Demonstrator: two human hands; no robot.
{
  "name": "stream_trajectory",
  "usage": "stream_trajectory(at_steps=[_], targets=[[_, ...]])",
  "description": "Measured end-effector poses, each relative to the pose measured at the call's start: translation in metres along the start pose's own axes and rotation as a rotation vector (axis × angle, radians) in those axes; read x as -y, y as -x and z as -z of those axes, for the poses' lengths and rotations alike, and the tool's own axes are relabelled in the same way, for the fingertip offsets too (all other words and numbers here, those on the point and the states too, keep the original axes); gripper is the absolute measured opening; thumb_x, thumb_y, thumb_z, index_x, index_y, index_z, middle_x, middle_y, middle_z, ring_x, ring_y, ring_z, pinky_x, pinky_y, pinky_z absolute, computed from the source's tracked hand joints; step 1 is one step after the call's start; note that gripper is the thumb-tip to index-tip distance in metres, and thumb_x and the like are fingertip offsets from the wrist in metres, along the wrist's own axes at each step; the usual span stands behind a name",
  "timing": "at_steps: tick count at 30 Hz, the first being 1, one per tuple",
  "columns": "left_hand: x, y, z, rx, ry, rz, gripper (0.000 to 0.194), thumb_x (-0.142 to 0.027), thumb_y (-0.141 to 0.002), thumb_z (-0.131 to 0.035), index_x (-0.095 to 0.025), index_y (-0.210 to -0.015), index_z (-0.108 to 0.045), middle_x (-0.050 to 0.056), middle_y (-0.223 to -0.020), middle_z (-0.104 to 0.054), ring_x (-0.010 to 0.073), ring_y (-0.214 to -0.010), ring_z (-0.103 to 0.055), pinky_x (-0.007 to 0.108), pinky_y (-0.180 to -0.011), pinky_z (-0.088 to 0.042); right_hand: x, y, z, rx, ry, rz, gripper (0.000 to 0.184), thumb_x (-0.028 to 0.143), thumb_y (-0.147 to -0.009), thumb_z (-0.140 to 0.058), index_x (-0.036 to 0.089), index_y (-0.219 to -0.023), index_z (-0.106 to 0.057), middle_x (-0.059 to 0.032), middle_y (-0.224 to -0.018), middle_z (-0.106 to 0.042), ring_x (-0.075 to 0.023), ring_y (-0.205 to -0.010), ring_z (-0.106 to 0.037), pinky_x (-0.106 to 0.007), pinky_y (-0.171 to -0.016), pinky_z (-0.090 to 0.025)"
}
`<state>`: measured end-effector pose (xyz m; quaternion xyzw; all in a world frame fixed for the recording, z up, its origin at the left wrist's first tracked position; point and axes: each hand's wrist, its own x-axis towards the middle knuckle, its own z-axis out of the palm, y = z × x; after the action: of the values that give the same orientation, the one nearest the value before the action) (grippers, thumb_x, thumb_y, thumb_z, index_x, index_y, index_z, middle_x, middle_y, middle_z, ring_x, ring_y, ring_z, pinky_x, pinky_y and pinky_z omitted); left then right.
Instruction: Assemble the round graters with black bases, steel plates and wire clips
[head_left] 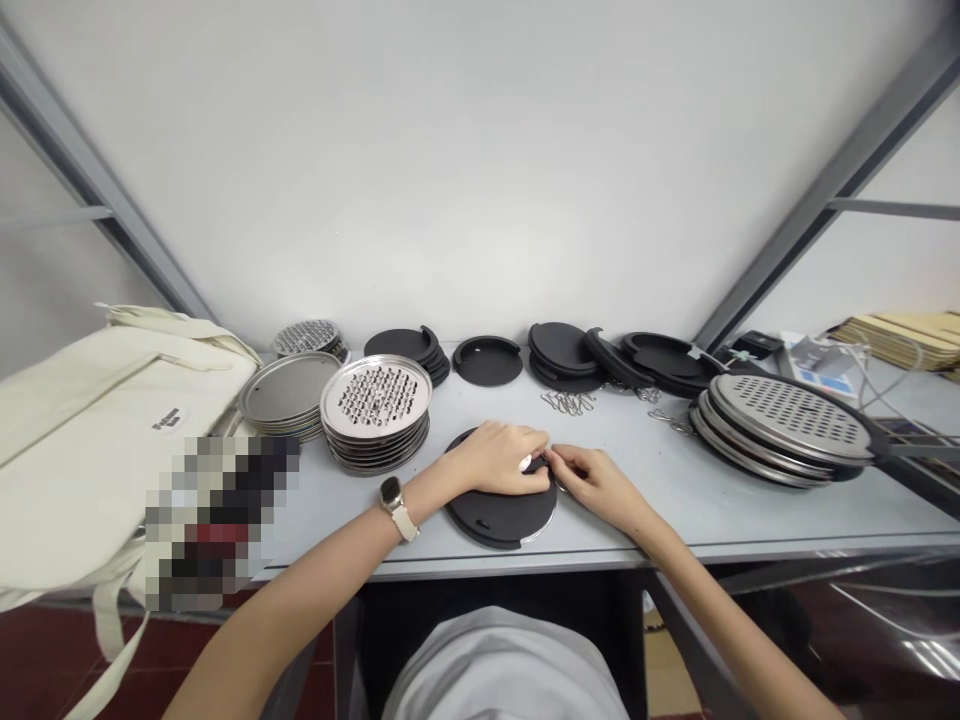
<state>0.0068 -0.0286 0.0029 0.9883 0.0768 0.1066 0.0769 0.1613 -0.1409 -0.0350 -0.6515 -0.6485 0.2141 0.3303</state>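
Observation:
A round black lid with a metal rim [504,508] lies flat on the grey table [675,490] in front of me. My left hand [501,458] rests on its top edge, fingers curled and pressing down. My right hand [592,478] meets it at the lid's right edge, fingers pinched together on something small that I cannot make out. A watch sits on my left wrist.
Stacks of perforated metal discs [376,410] and plain metal discs [289,392] stand at the left. Black lids [487,360] line the back wall. A pile of wire clips [570,402] lies behind my hands. Assembled discs [787,425] stack at the right. A cream bag [97,420] lies far left.

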Motion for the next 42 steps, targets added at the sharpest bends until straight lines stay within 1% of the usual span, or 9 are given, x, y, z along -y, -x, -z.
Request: stream_trajectory(at_steps=[3,5,8,11,20,25,28,35,42], targets=[[0.0002,0.0005,0.0001,-0.008,0.013,0.032,0.026,-0.039,-0.080,-0.050,-0.020,-0.098,-0.049,0.000,-0.082,-0.065,0.0186,-0.067,-0.060,0.028,-0.057,-0.036,-0.0003,-0.0001,0.0026,0.025,0.021,0.007,0.037,0.039,-0.093,-0.035,0.019,-0.063,-0.039,0.0045,-0.055,-0.036,-0.0106,-0.052,-0.032,-0.024,-0.051,-0.027],[0.0003,0.0009,0.0008,-0.007,0.010,0.032,0.030,-0.040,-0.081,-0.049,-0.021,-0.104,-0.047,0.000,-0.083,-0.066,0.0193,-0.068,-0.061,0.028,-0.056,-0.036,0.0002,-0.0004,0.0043,0.047,0.019,0.015,0.036,0.039,-0.093,-0.035,0.019,-0.063,-0.039,0.0046,-0.056,-0.036,-0.0105,-0.052,-0.033,-0.024,-0.050,-0.027],[0.0008,0.0010,0.0021,0.021,0.013,-0.003,0.022,-0.039,-0.082,-0.048,-0.022,-0.096,-0.049,0.000,-0.087,-0.066,0.0196,-0.073,-0.062,0.027,-0.056,-0.035,0.0012,-0.0005,0.0055,0.049,0.024,0.016,0.036,0.038,-0.094,-0.035,0.019,-0.063,-0.038,0.0043,-0.057,-0.036,-0.0104,-0.054,-0.032,-0.024,-0.050,-0.026],[0.0018,0.0006,0.0028,0.035,0.031,-0.023,0.020,-0.039,-0.083,-0.048,-0.022,-0.093,-0.050,0.000,-0.088,-0.067,0.0192,-0.075,-0.062,0.027,-0.057,-0.035,0.0014,0.0000,0.0052,0.050,0.033,0.008,0.037,0.039,-0.094,-0.034,0.019,-0.064,-0.038,0.0040,-0.057,-0.035,-0.0107,-0.054,-0.032,-0.024,-0.051,-0.026],[0.0042,0.0012,0.0017,0.025,0.040,-0.033,0.024,-0.041,-0.084,-0.049,-0.022,-0.099,-0.048,0.001,-0.091,-0.067,0.0203,-0.078,-0.063,0.028,-0.060,-0.038,-0.0030,0.0020,0.0048,0.065,-0.009,-0.001,0.036,0.040,-0.095,-0.033,0.019,-0.066,-0.038,0.0038,-0.059,-0.037,-0.0113,-0.056,-0.034,-0.024,-0.052,-0.026],[0.0041,0.0012,0.0015,0.023,0.021,-0.040,0.023,-0.041,-0.087,-0.046,-0.021,-0.099,-0.046,0.002,-0.090,-0.067,0.0211,-0.076,-0.064,0.028,-0.058,-0.037,-0.0004,0.0011,0.0034,0.047,-0.010,-0.017,0.037,0.040,-0.095,-0.034,0.019,-0.065,-0.037,0.0044,-0.057,-0.035,-0.0110,-0.054,-0.033,-0.024,-0.052,-0.026],[0.0032,0.0006,0.0016,0.035,-0.003,-0.019,0.024,-0.041,-0.087,-0.046,-0.020,-0.099,-0.046,0.003,-0.087,-0.067,0.0218,-0.074,-0.064,0.028,-0.057,-0.037,0.0015,0.0000,0.0020,0.031,-0.010,-0.022,0.037,0.040,-0.095,-0.033,0.019,-0.065,-0.037,0.0043,-0.057,-0.035,-0.0112,-0.054,-0.033,-0.025,-0.052,-0.025],[0.0032,0.0008,0.0021,0.033,0.010,-0.018,0.023,-0.042,-0.088,-0.045,-0.020,-0.098,-0.046,0.002,-0.088,-0.067,0.0218,-0.076,-0.064,0.028,-0.058,-0.038,0.0005,-0.0005,0.0016,0.030,-0.025,-0.020,0.038,0.041,-0.094,-0.034,0.019,-0.064,-0.036,0.0044,-0.057,-0.033,-0.0111,-0.054,-0.031,-0.024,-0.051,-0.024],[0.0044,0.0015,0.0044,0.040,0.103,-0.042,0.017,-0.034,-0.088,-0.048,-0.022,-0.100,-0.048,0.001,-0.091,-0.067,0.0191,-0.076,-0.063,0.027,-0.060,-0.037,-0.0007,0.0009,0.0016,0.031,-0.050,-0.015,0.037,0.041,-0.094,-0.035,0.019,-0.064,-0.036,0.0045,-0.057,-0.032,-0.0109,-0.054,-0.030,-0.024,-0.051,-0.023]])
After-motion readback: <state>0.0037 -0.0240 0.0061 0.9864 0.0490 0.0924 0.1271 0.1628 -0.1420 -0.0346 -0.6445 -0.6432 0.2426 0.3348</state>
